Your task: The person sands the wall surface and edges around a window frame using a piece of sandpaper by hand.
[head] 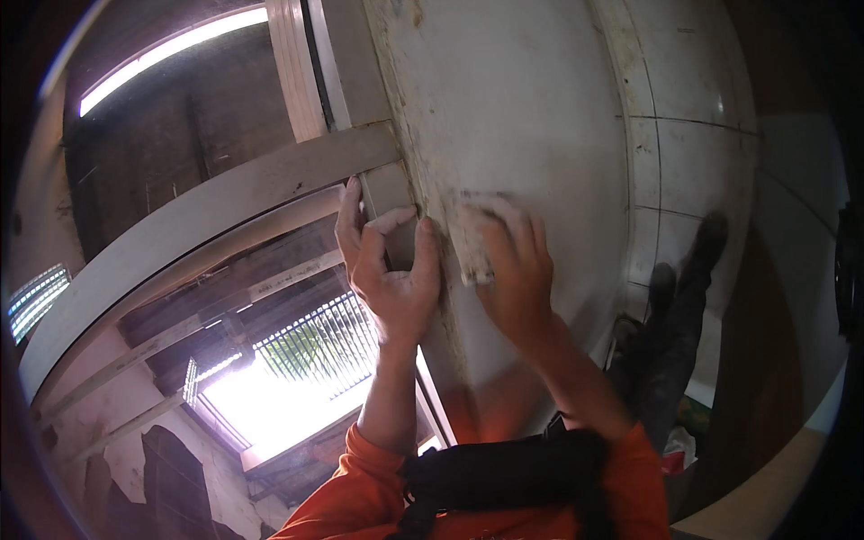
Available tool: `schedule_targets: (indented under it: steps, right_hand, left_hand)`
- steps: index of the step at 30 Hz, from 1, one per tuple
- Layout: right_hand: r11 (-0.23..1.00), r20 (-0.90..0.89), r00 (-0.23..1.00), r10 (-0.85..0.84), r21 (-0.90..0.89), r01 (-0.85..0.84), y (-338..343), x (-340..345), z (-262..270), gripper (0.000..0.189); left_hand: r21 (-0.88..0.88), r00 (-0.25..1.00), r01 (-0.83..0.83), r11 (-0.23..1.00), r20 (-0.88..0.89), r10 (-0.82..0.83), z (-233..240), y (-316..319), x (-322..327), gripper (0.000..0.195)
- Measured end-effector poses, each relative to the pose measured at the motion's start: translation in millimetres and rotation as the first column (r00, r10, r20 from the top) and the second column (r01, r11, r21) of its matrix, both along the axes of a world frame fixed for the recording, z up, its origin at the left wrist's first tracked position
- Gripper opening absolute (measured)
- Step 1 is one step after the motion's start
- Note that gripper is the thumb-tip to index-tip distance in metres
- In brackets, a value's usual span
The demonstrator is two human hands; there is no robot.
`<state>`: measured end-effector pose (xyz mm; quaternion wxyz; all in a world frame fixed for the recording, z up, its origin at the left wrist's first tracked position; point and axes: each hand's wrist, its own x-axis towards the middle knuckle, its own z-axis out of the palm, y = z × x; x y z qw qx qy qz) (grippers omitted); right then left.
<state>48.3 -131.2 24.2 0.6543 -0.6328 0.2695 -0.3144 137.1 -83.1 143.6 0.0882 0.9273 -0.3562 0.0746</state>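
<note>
My left hand [393, 287] is spread against a light grey frame [337, 154] around a glazed opening, its fingertips touching the frame's inner corner. Nothing shows in its grasp. My right hand [521, 287] is closed around a pale, worn block [474, 251], blurred at the fingers. It could be a sanding block, but its material cannot be told. The block lies over the stained, rough seam [403, 111] between frame and white wall surface [513, 101]. My right fingers hide part of the block.
White tiles [688, 162] with dark joints run along the right. My legs and dark shoes [710, 233] are at the right. A black pouch [506, 472] hangs across my orange shirt. Beyond the opening is a bright barred window [317, 344]. A red-and-white item [677, 453] lies low right.
</note>
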Motion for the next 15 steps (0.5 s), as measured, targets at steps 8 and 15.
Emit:
schedule_targets:
  steps: [8,15]
  right_hand:
    - [0.999,-0.014,0.999,0.041,-0.019,-0.041,10,-23,-10,0.060]
    - [1.000,-0.073,0.997,-0.012,0.024,0.014,9,-13,-13,0.055]
  left_hand:
    - [0.008,1.000,0.013,1.000,0.015,-0.013,-2,1,2,0.022]
    - [0.012,1.000,0.021,1.000,0.023,-0.021,-3,2,2,0.023]
